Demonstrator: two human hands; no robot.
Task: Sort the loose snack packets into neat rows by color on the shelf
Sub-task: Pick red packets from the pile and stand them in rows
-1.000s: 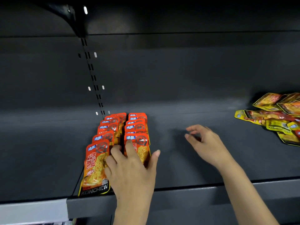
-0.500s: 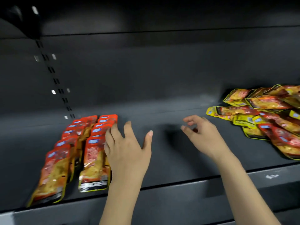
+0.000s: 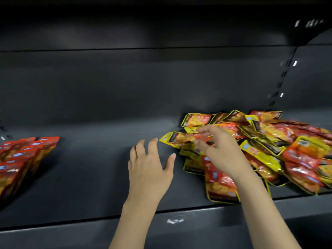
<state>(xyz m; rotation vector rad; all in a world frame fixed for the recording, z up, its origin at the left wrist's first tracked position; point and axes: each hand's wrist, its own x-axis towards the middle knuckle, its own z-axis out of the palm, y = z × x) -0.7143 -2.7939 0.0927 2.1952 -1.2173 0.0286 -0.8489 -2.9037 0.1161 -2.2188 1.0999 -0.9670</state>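
Packets in the loose pile (image 3: 265, 141) look light, thin, slippery, so we'd pinch an edge; right grip (image 3: 218, 150) curls over the top yellow packet (image 3: 179, 138), contact unclear, left grip (image 3: 150, 166) beside it spread, empty.

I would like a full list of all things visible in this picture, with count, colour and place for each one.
red packets: two neat rows, exact count unclear, red-orange with blue labels, left end of the shelf
loose pile of packets: many, too jumbled to count, yellow-edged and red mixed, right part of the shelf
shelf: one, dark grey, spans the view, with a slotted upright at the back right
left hand: one, fingers spread, over the bare middle of the shelf, holding nothing
right hand: one, fingers at a yellow-edged packet on the pile's left edge; grip unclear
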